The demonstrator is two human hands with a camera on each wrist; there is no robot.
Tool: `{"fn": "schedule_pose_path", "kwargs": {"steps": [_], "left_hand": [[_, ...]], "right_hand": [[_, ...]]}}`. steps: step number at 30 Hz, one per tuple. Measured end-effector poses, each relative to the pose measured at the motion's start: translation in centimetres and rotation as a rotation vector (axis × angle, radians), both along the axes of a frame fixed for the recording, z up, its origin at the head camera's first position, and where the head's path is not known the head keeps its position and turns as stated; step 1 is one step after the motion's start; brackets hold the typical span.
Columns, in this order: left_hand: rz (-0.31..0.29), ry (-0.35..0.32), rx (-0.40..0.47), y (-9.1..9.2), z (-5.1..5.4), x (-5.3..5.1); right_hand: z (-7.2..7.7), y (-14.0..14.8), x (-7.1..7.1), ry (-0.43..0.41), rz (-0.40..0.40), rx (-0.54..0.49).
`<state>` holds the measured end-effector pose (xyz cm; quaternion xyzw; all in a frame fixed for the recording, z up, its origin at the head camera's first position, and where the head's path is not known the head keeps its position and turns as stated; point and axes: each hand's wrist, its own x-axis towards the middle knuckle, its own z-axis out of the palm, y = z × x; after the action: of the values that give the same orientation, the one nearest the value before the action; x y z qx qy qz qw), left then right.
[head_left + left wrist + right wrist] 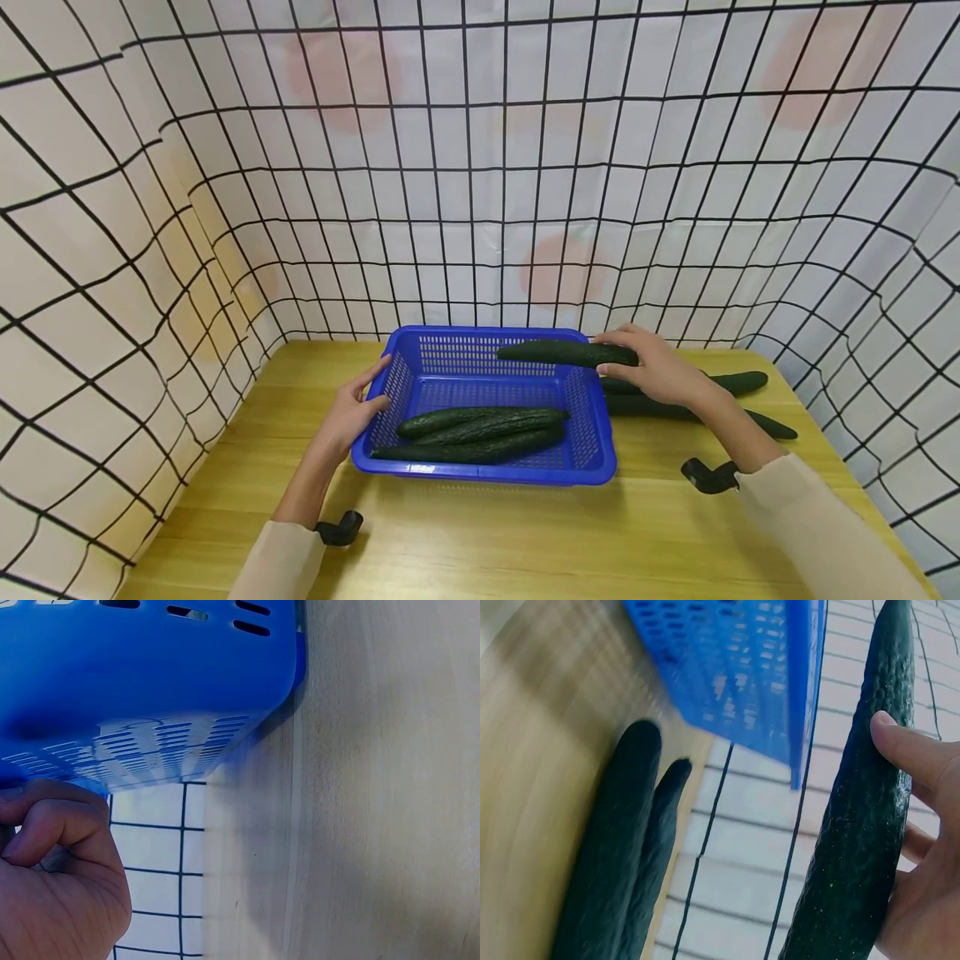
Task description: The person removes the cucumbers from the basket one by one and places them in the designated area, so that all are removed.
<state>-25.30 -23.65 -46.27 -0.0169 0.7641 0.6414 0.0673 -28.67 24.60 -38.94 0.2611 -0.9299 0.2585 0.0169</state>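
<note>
A blue plastic basket (480,477) with slotted walls stands on the wooden table. Several dark green cucumbers (480,427) lie side by side along its near part. My left hand (352,417) grips the basket's left rim, with the thumb on the inner side; the left wrist view shows the curled fingers (60,825) at the rim. In my right hand (652,362) a cucumber (555,352) is pinched between thumb and fingers, held level above the basket's far right part. The right wrist view shows this cucumber (862,787) apart from the basket wall.
Two more cucumbers (750,383) lie on the table to the right of the basket, partly hidden under my right hand and forearm. A white cloth wall with a black grid (495,192) encloses the table's back and sides. Black straps with small attachments (341,529) sit at both wrists.
</note>
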Motion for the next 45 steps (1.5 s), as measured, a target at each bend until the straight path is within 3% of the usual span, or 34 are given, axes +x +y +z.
{"fn": "schedule_pose_path", "kwargs": {"steps": [16,29,38,45], "left_hand": [[0.014,0.002,-0.028,0.0,-0.1,-0.1],[0.012,0.003,-0.037,0.0,0.1,0.0],[0.017,-0.001,-0.041,-0.1,0.0,-0.1],[0.004,0.022,-0.061,-0.1,0.1,0.1]], "right_hand": [[-0.9,7.2,2.1,0.028,-0.098,0.034],[-3.3,12.6,3.3,0.132,-0.134,0.018],[-5.2,14.4,4.1,0.01,-0.141,0.05],[-7.0,14.4,4.6,0.014,-0.125,0.054]]}}
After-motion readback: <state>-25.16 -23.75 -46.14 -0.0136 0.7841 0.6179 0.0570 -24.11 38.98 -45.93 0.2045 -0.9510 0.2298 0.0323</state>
